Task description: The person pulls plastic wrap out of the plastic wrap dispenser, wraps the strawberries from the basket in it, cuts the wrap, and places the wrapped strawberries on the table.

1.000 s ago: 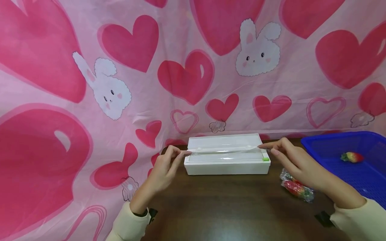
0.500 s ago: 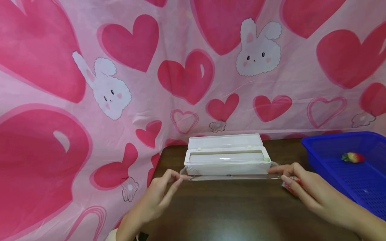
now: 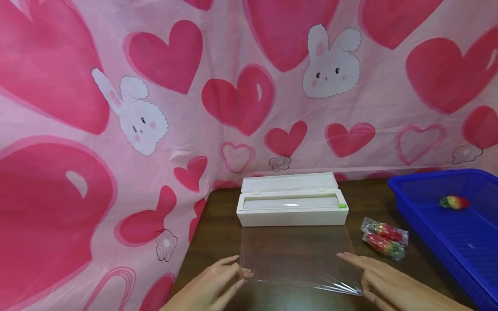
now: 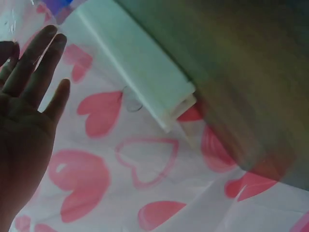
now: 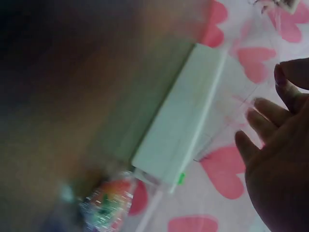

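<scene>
A sheet of clear plastic wrap (image 3: 295, 257) stretches from the front of a white cling film dispenser (image 3: 292, 219) toward me, over the brown table. My left hand (image 3: 218, 283) pinches the sheet's near left corner between thumb and fingers. At the near right corner my right hand (image 3: 389, 278) pinches the film, which bunches into shiny creases there. The dispenser's lid (image 3: 289, 182) is raised at the back, with a pale roll inside and a green slider (image 3: 342, 206) at its right end. In the wrist views, the left hand (image 4: 29, 104) and right hand (image 5: 277, 145) show partly.
Two film-wrapped strawberries (image 3: 383, 246) lie on the table right of the sheet. Beyond them stands a blue plastic basket (image 3: 424, 242) with an unwrapped strawberry (image 3: 454, 202) inside. A pink heart-and-rabbit cloth (image 3: 233, 108) hangs behind the table (image 3: 218, 216).
Both hands have moved from the dispenser's top toward me, drawing the film out across the table. The two wrapped strawberries, covered by the right hand half a second ago, show fully now.
</scene>
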Action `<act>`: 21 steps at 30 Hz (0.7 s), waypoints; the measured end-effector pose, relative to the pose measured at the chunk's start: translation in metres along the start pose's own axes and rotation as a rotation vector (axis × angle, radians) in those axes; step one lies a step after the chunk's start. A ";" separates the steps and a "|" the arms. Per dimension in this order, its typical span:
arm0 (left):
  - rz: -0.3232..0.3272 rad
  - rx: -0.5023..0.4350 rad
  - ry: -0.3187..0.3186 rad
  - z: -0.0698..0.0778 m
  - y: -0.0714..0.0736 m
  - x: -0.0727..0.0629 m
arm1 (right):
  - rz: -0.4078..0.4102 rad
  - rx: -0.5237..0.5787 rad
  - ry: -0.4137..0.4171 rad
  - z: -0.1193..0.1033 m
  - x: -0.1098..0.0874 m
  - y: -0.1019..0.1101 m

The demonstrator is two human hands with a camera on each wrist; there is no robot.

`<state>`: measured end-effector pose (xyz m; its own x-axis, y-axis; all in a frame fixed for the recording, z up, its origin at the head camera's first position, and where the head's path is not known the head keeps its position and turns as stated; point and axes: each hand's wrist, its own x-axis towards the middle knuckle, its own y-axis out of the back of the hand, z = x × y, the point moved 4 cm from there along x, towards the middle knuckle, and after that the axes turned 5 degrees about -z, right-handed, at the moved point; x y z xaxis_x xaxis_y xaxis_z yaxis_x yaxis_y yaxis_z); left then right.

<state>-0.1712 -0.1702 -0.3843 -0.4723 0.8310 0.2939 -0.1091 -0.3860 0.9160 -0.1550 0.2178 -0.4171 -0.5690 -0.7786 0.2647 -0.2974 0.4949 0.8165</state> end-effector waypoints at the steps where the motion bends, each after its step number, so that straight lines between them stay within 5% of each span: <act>1: -0.034 0.004 0.000 -0.001 -0.004 -0.001 | -0.066 0.123 -0.016 0.005 0.000 -0.005; 4: -0.103 0.037 -0.021 -0.004 -0.014 -0.002 | -0.209 0.454 -0.211 0.020 -0.001 -0.017; 6: -0.143 0.048 -0.030 -0.006 -0.020 -0.002 | -0.233 0.554 -0.341 0.026 -0.002 -0.022; 11: -0.197 0.067 -0.026 -0.011 -0.034 -0.001 | -0.214 0.691 -0.588 0.034 -0.005 -0.034; 15: -0.192 0.153 -0.056 -0.014 -0.046 0.000 | -0.227 0.606 -0.681 0.041 -0.006 -0.042; 21: -0.190 0.271 -0.110 -0.016 -0.060 0.001 | -0.259 -0.186 -0.156 0.041 -0.005 -0.048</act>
<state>-0.1795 -0.1527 -0.4436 -0.3673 0.9216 0.1257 0.0571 -0.1126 0.9920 -0.1694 0.2134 -0.4780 -0.6077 -0.7935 -0.0332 -0.3103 0.1988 0.9296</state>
